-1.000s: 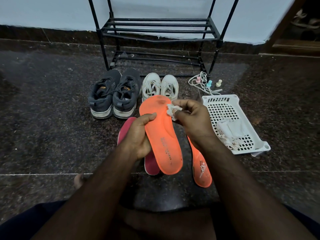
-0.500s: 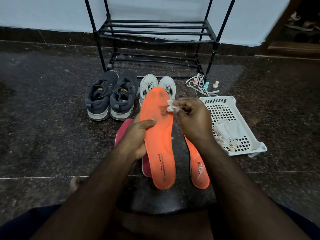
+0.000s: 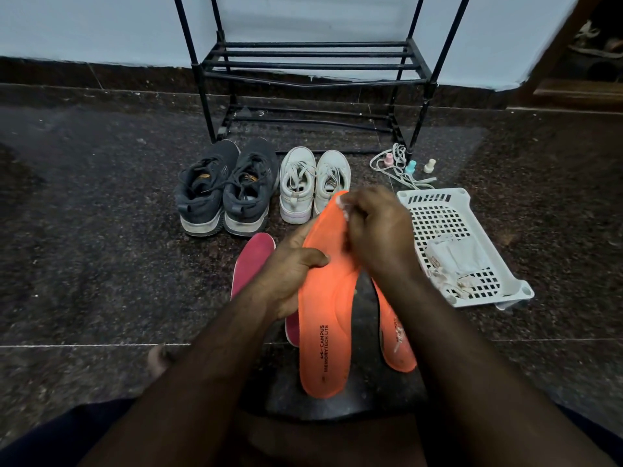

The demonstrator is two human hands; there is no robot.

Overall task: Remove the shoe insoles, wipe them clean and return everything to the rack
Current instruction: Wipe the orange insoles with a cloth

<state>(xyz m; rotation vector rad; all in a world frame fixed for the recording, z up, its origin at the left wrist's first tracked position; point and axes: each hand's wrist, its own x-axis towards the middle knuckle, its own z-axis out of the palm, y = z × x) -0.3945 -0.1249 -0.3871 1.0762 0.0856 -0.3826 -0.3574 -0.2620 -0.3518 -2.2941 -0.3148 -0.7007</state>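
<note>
On the dark granite floor, left hand fingers curl around the orange insole while right hand fingertips pinch a wipe at its toe; hard rubbing could buckle it.

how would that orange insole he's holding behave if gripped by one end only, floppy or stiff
Probably springy rather than limp: the orange insole keeps its length while the left hand grips only one edge. It looks like thin moulded foam, so likely light. The right hand pressing a wipe near the toe suggests that it may bend there under pressure.
</note>
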